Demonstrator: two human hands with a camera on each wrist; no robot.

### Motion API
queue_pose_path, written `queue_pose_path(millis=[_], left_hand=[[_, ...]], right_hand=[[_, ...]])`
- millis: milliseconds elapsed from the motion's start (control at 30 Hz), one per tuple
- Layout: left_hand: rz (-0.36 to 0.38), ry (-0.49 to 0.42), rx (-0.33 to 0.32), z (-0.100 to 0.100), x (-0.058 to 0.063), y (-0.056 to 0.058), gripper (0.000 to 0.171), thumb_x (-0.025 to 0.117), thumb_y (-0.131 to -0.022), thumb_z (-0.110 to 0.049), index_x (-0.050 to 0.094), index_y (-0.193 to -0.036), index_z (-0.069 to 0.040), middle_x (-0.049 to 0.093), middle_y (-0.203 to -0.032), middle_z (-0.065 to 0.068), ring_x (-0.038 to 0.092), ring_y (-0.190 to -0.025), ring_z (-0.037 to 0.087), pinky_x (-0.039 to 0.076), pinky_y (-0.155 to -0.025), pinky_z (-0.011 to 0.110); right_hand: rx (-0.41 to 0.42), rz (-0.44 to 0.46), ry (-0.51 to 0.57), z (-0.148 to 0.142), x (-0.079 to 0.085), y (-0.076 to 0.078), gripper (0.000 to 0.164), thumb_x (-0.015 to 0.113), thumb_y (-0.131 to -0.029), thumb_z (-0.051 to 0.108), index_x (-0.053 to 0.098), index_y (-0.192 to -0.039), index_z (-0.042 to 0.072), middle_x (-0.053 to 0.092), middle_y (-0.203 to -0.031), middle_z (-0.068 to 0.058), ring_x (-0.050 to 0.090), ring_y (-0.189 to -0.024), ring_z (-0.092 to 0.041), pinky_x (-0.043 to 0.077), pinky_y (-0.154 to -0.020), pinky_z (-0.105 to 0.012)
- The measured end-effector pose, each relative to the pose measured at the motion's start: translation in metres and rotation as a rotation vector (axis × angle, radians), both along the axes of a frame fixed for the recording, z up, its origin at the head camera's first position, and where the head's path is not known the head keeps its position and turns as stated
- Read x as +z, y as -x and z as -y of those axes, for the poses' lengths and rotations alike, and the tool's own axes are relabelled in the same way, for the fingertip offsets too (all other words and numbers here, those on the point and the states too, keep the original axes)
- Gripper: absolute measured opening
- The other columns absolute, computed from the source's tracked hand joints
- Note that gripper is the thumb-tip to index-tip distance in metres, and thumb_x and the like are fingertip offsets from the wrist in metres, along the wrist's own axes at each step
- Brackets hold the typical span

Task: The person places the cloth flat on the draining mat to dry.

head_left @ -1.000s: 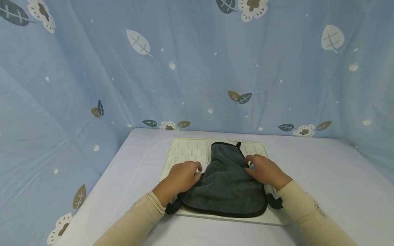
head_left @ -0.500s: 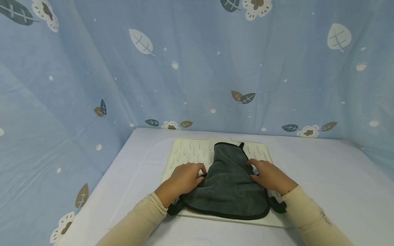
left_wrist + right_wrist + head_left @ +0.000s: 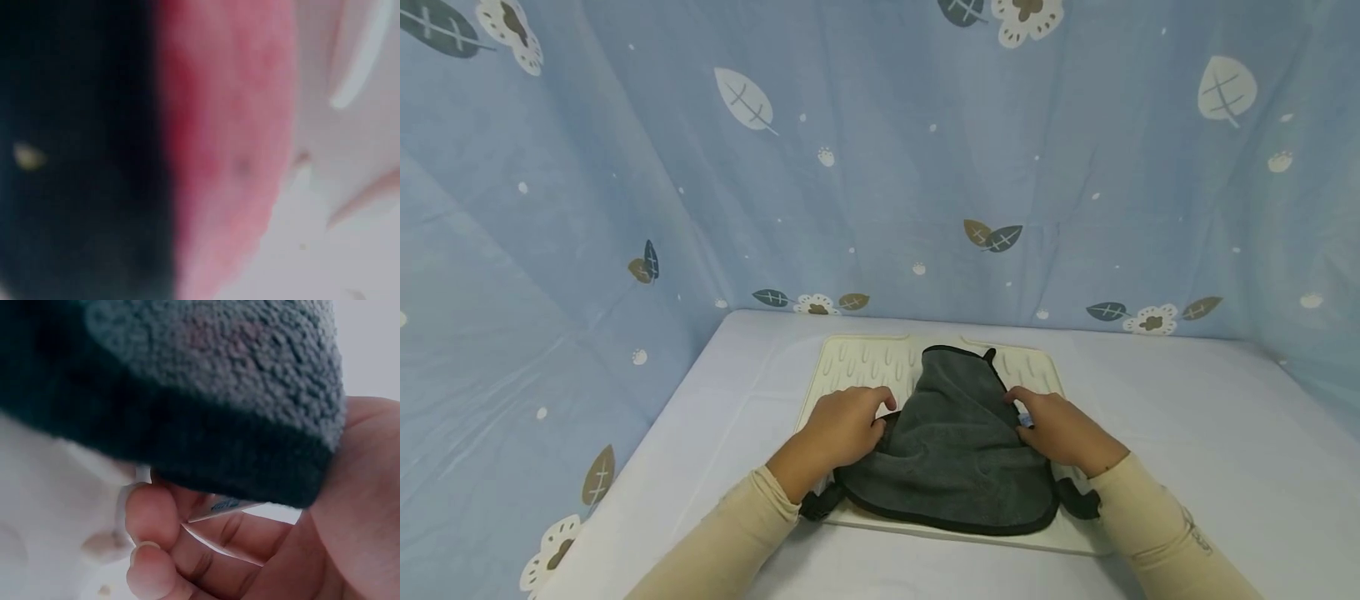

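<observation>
A dark grey-green towel (image 3: 958, 467) with black edging lies folded and rumpled over a cream ribbed mat (image 3: 850, 371). Its narrower end points away from me, with a small black loop (image 3: 990, 356) at the far corner. My left hand (image 3: 842, 425) grips the towel's left edge, thumb toward the cloth. On the opposite edge, my right hand (image 3: 1060, 429) holds the towel with fingers curled at its underside. A white tag (image 3: 228, 509) with blue print shows by those fingers in the right wrist view. Blurred dark cloth and skin fill much of the left wrist view.
The mat lies on a white-covered table (image 3: 1210, 433). Behind and to the left hangs a blue curtain (image 3: 880, 167) with leaf and flower prints. Black bands (image 3: 1077, 500) sit by the wrists.
My left hand has shifted slightly left and away from me over the last half second, drawing the towel's left edge with it. The right hand has barely moved.
</observation>
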State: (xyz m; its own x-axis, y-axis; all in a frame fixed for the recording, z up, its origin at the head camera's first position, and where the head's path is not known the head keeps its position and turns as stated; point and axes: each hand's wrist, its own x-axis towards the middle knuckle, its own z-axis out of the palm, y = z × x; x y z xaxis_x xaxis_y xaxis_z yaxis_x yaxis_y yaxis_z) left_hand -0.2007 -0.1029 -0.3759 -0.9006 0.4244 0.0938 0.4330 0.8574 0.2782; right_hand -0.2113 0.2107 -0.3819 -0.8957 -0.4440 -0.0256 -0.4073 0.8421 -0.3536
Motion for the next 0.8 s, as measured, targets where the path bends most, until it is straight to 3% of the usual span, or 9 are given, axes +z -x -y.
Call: queue_pose_path(millis=[233, 433, 633, 800], left_hand=[[0.027, -0.006, 0.028, 0.009, 0.012, 0.000, 0.028, 0.063, -0.093, -0.009, 0.069, -0.119, -0.017, 0.053, -0.062, -0.004, 0.036, -0.047, 0.010, 0.027, -0.044, 0.026], [0.073, 0.009, 0.071, 0.016, 0.019, 0.000, 0.031, 0.062, -0.092, -0.009, 0.067, -0.122, -0.017, 0.050, -0.057, -0.004, 0.039, -0.049, 0.012, 0.029, -0.046, 0.029], [0.096, 0.049, 0.093, 0.022, 0.022, 0.000, 0.033, 0.063, -0.091, -0.010, 0.066, -0.123, -0.018, 0.050, -0.058, -0.002, 0.039, -0.051, 0.013, 0.030, -0.047, 0.030], [0.117, 0.083, 0.100, 0.025, 0.023, 0.002, 0.034, 0.063, -0.092, -0.011, 0.064, -0.125, -0.019, 0.047, -0.057, -0.002, 0.036, -0.050, 0.013, 0.028, -0.049, 0.030]], right_hand=[[-0.005, 0.026, -0.028, -0.002, 0.001, -0.001, 0.044, 0.070, -0.091, 0.006, 0.056, -0.132, -0.001, 0.072, -0.097, -0.012, 0.051, -0.062, -0.009, 0.044, -0.061, -0.031], [-0.004, 0.040, -0.035, -0.002, 0.002, -0.003, 0.048, 0.071, -0.090, 0.007, 0.054, -0.135, -0.001, 0.069, -0.086, -0.006, 0.051, -0.061, -0.009, 0.044, -0.060, -0.029], [-0.019, 0.047, -0.013, -0.002, 0.005, -0.005, 0.046, 0.067, -0.089, 0.001, 0.055, -0.133, 0.002, 0.072, -0.098, -0.011, 0.054, -0.067, -0.010, 0.044, -0.060, -0.030], [-0.031, 0.066, -0.052, -0.006, 0.009, -0.007, 0.046, 0.067, -0.087, 0.002, 0.056, -0.132, 0.004, 0.066, -0.085, -0.003, 0.050, -0.064, -0.012, 0.041, -0.058, -0.031]])
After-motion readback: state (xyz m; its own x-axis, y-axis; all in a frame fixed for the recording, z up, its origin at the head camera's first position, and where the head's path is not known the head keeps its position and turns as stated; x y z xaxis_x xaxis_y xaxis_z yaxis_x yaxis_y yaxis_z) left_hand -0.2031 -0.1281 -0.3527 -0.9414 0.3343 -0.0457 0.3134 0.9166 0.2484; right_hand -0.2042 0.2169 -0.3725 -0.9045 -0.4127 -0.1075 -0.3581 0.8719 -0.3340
